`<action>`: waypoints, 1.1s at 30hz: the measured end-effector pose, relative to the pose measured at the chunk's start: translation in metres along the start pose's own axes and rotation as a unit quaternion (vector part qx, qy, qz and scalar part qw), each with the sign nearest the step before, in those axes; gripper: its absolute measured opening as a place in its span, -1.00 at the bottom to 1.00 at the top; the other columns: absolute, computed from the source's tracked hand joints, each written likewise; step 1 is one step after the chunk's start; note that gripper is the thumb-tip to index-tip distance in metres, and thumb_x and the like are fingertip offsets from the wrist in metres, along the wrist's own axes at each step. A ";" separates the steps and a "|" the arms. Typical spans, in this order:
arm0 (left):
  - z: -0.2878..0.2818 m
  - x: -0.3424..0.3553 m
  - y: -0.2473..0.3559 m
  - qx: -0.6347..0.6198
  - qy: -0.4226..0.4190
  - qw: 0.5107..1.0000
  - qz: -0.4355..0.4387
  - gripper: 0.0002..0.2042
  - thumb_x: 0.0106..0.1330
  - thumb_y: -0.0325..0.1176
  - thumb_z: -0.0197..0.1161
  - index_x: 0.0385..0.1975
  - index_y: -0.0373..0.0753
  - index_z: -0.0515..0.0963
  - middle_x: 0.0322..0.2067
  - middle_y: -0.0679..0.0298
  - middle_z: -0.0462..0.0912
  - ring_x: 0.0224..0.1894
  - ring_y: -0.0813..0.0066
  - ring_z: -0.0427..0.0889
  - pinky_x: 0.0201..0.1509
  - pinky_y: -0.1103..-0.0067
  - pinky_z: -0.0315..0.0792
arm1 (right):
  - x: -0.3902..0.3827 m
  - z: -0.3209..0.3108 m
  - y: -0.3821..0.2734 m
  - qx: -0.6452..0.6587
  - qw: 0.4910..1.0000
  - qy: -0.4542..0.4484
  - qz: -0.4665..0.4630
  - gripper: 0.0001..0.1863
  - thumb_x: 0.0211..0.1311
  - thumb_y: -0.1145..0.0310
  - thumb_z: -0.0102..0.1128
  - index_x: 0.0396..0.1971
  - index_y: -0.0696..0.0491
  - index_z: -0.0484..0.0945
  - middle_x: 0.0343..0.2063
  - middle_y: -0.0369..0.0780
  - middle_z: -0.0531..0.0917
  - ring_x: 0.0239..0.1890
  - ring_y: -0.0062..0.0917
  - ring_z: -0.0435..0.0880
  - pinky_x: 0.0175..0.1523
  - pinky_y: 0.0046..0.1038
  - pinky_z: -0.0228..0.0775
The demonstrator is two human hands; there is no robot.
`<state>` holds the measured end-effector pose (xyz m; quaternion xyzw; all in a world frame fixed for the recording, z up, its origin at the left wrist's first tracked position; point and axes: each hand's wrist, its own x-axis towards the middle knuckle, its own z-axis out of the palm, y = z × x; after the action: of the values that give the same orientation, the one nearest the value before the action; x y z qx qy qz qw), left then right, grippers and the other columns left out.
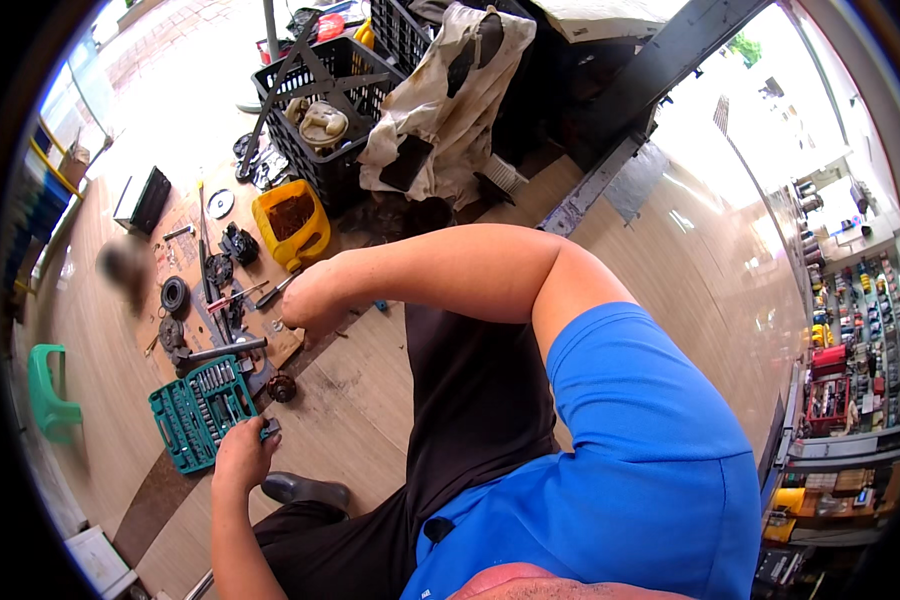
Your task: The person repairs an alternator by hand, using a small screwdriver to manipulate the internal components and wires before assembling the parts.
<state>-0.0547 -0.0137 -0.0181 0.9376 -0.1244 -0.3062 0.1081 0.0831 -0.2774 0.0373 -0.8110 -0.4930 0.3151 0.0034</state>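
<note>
My left hand (242,455) is closed at the near corner of a teal socket set case (182,425), which lies open with rows of sockets inside. A small dark grey part (270,428) pokes out between its thumb and fingers; its kind is unclear. Farther off, my right hand (313,298) stretches across with its fingers curled around a slim black-handled tool (273,291), whose kind I cannot make out. Beside that tool on the cardboard (185,258) lies a thin reddish rod (232,298). A hammer-like tool (228,350) rests just beyond the case.
A cut yellow jug (320,238) with brown contents stands beyond my right hand. Behind it is a black crate (345,180) with a draped dirty cloth (460,110). A round dark part (282,387) sits by the case. A green stool (54,390) stands far left.
</note>
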 end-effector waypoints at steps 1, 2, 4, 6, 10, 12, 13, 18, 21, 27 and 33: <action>0.000 0.000 0.000 0.002 0.000 1.000 0.000 -0.66 0.23 -0.27 0.34 -0.10 -0.37 0.55 -0.17 -0.07 0.63 -0.05 -0.04 0.59 0.04 0.23 0.46 | 0.001 0.000 0.000 0.000 1.000 0.001 0.000 -0.55 0.27 0.10 0.24 -0.14 0.25 0.64 -0.24 0.04 0.68 -0.12 -0.12 0.66 -0.02 -0.19 0.48; 0.000 0.000 0.000 0.000 0.001 1.000 0.001 -0.66 0.23 -0.27 0.34 -0.10 -0.37 0.55 -0.17 -0.07 0.63 -0.05 -0.04 0.59 0.04 0.23 0.46 | 0.001 0.001 0.000 0.000 1.000 0.001 -0.001 -0.55 0.27 0.10 0.24 -0.13 0.25 0.64 -0.24 0.04 0.68 -0.12 -0.12 0.66 -0.01 -0.19 0.48; 0.001 0.000 -0.001 -0.003 0.003 1.000 0.001 -0.66 0.23 -0.27 0.33 -0.10 -0.37 0.55 -0.17 -0.07 0.63 -0.05 -0.04 0.59 0.04 0.23 0.46 | 0.001 0.001 0.000 -0.001 1.000 0.004 0.000 -0.55 0.27 0.10 0.25 -0.14 0.25 0.64 -0.23 0.04 0.68 -0.11 -0.12 0.66 -0.01 -0.19 0.48; 0.000 0.000 0.000 -0.002 0.001 1.000 -0.001 -0.66 0.23 -0.27 0.33 -0.10 -0.37 0.55 -0.16 -0.07 0.63 -0.05 -0.04 0.59 0.04 0.23 0.46 | 0.000 0.002 0.000 -0.001 1.000 0.005 0.000 -0.55 0.27 0.10 0.25 -0.14 0.25 0.64 -0.23 0.04 0.69 -0.11 -0.12 0.66 0.00 -0.19 0.48; -0.001 0.000 0.002 0.003 -0.006 1.000 -0.008 -0.66 0.23 -0.27 0.33 -0.11 -0.37 0.55 -0.16 -0.07 0.63 -0.05 -0.04 0.60 0.04 0.23 0.46 | -0.002 0.000 -0.001 -0.001 1.000 0.004 0.000 -0.54 0.26 0.09 0.26 -0.14 0.24 0.65 -0.24 0.04 0.68 -0.11 -0.12 0.66 0.00 -0.19 0.48; -0.001 0.000 0.003 0.002 -0.005 1.000 -0.006 -0.66 0.23 -0.27 0.33 -0.11 -0.37 0.55 -0.17 -0.07 0.63 -0.05 -0.04 0.60 0.03 0.23 0.46 | -0.002 0.001 -0.002 -0.002 1.000 0.004 0.001 -0.54 0.26 0.09 0.26 -0.15 0.24 0.65 -0.24 0.04 0.68 -0.11 -0.12 0.66 -0.01 -0.19 0.48; -0.001 0.000 0.003 0.002 -0.005 1.000 -0.006 -0.66 0.23 -0.27 0.33 -0.11 -0.37 0.55 -0.17 -0.07 0.63 -0.05 -0.04 0.60 0.03 0.23 0.46 | -0.002 0.001 -0.001 -0.004 1.000 0.004 0.001 -0.54 0.26 0.09 0.26 -0.15 0.25 0.65 -0.24 0.04 0.68 -0.11 -0.12 0.66 -0.01 -0.19 0.48; 0.001 0.000 0.002 0.006 -0.001 1.000 0.000 -0.66 0.23 -0.27 0.33 -0.11 -0.37 0.55 -0.18 -0.08 0.62 -0.07 -0.06 0.59 0.02 0.22 0.46 | -0.003 0.002 -0.002 -0.005 1.000 0.008 0.001 -0.55 0.25 0.09 0.26 -0.17 0.24 0.65 -0.24 0.05 0.68 -0.11 -0.11 0.65 -0.01 -0.19 0.48; 0.002 -0.001 -0.002 0.004 0.007 1.000 0.009 -0.66 0.23 -0.26 0.33 -0.10 -0.37 0.54 -0.18 -0.09 0.62 -0.08 -0.07 0.59 0.01 0.21 0.46 | 0.001 0.004 -0.001 -0.006 1.000 0.012 -0.003 -0.55 0.24 0.09 0.26 -0.17 0.23 0.65 -0.23 0.05 0.68 -0.10 -0.10 0.65 0.00 -0.19 0.48; 0.000 -0.002 -0.003 0.002 0.011 1.000 0.008 -0.67 0.23 -0.27 0.33 -0.12 -0.36 0.54 -0.18 -0.09 0.62 -0.07 -0.07 0.59 0.01 0.21 0.45 | 0.002 0.004 -0.002 -0.001 1.000 0.013 0.002 -0.55 0.22 0.09 0.28 -0.17 0.22 0.66 -0.23 0.05 0.68 -0.11 -0.11 0.65 -0.01 -0.19 0.48; 0.000 -0.001 0.001 0.007 0.006 1.000 -0.003 -0.70 0.21 -0.28 0.34 -0.16 -0.33 0.53 -0.19 -0.05 0.61 -0.07 -0.07 0.57 -0.02 0.21 0.45 | 0.006 0.010 0.006 -0.015 1.000 0.017 -0.022 -0.56 0.22 0.12 0.26 -0.19 0.25 0.66 -0.24 0.06 0.68 -0.13 -0.10 0.66 -0.03 -0.18 0.49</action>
<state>-0.0560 -0.0144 -0.0174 0.9406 -0.1231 -0.2998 0.1009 0.0846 -0.2785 0.0246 -0.8052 -0.5152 0.2936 0.0065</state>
